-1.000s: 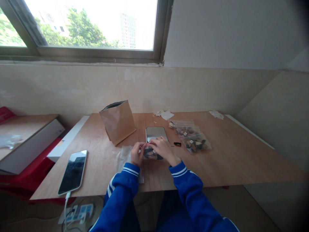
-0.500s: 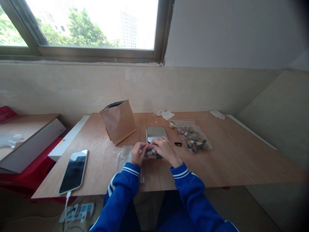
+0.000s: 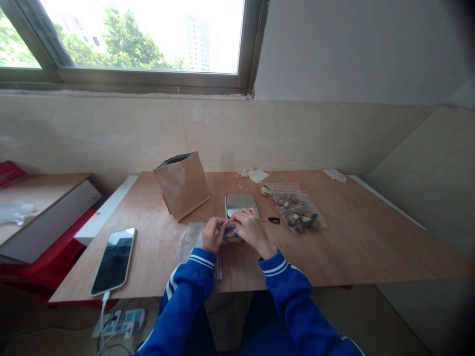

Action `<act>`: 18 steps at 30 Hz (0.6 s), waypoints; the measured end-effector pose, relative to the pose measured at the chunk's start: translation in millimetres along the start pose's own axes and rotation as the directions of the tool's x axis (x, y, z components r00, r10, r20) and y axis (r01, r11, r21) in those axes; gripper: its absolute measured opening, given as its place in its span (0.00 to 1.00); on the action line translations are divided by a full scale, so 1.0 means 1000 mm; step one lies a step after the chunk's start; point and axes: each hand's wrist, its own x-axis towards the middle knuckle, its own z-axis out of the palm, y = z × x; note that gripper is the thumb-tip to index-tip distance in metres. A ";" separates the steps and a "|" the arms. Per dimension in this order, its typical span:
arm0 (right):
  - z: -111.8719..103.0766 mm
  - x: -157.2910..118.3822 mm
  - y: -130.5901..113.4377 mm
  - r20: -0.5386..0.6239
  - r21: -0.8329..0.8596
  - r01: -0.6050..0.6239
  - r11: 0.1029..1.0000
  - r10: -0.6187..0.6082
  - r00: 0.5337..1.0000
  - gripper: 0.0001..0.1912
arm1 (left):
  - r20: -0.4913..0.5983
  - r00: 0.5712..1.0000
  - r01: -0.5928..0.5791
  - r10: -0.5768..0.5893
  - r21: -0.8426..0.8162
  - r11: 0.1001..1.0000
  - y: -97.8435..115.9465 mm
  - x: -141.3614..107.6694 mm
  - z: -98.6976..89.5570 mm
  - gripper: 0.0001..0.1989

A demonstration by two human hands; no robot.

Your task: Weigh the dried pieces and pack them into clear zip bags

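Note:
Both hands are closed on the top edge of a clear zip bag (image 3: 233, 235) with dark and brown pieces inside. My left hand (image 3: 213, 234) pinches the edge at its left end. Close beside it, my right hand (image 3: 252, 228) pinches the same edge, its back covering part of the bag. Right behind the hands lies a flat scale with a shiny plate (image 3: 240, 201). Under and left of my left hand are empty clear bags (image 3: 191, 241). Filled zip bags (image 3: 303, 220) with small white labels lie to the right, near a small dark piece (image 3: 273, 220).
A brown paper pouch (image 3: 183, 185) stands with its mouth open at the back left. A phone (image 3: 114, 262) with a white charging cable (image 3: 103, 316) lies at the left front. Crumpled white scraps (image 3: 258, 175) lie along the back edge. A power strip (image 3: 124, 322) is below the table.
My right hand has slid slightly left along the bag's edge, towards my left hand, covering more of the bag. My left hand has hardly moved.

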 end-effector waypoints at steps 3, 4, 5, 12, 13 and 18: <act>0.002 0.001 0.000 -0.015 0.006 -0.006 1.000 0.006 1.000 0.10 | -0.012 0.999 -0.030 0.030 0.017 0.999 0.000 0.000 0.000 0.08; 0.003 0.001 0.000 -0.017 0.017 -0.007 1.000 0.007 1.000 0.10 | -0.016 0.999 -0.033 0.033 0.025 0.999 0.000 0.000 0.001 0.07; 0.003 0.001 0.002 -0.016 0.034 -0.009 0.999 0.010 1.000 0.09 | -0.021 0.999 -0.033 0.034 0.034 0.999 0.000 0.000 0.001 0.07; -0.004 -0.003 0.012 0.035 0.131 0.008 0.991 -0.013 0.999 0.08 | -0.037 0.999 -0.037 0.039 0.049 0.998 -0.002 0.000 -0.001 0.05; -0.004 -0.004 0.013 0.037 0.138 0.014 0.990 -0.019 0.999 0.08 | -0.036 0.998 -0.045 0.047 0.044 0.998 -0.002 0.000 -0.001 0.04; -0.002 -0.004 0.012 0.021 0.160 0.028 0.987 -0.032 0.999 0.09 | -0.023 0.998 -0.063 0.064 0.040 0.997 0.000 0.001 -0.002 0.03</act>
